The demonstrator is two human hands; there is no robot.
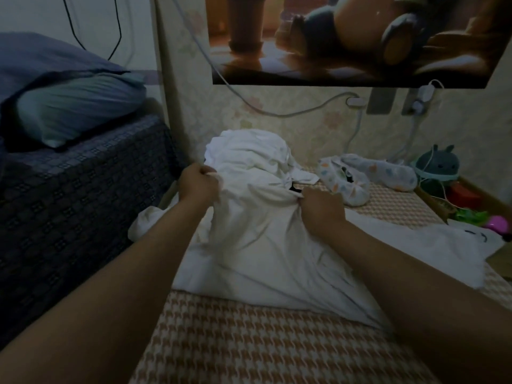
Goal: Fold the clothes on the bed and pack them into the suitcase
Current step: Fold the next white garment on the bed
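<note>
A dim bedroom is shown, with a bed (249,342) covered in an orange-and-white houndstooth sheet and set against a pale papered wall. A white garment (263,245) is held near its upper part by both hands. The left hand (198,185) is curled round a bunch of cloth at the left side, and a fold at the right is pinched by the right hand (321,209), its fingertips buried in the fabric. The garment's top is raised; its lower part lies crumpled on the bed. A second white piece (443,245) is spread to the right, partly hidden by the forearm. Beyond, a spotted bundle (349,187) and a dark plush toy (436,164) are hard to make out. A poster (346,37) is cut off above.
</note>
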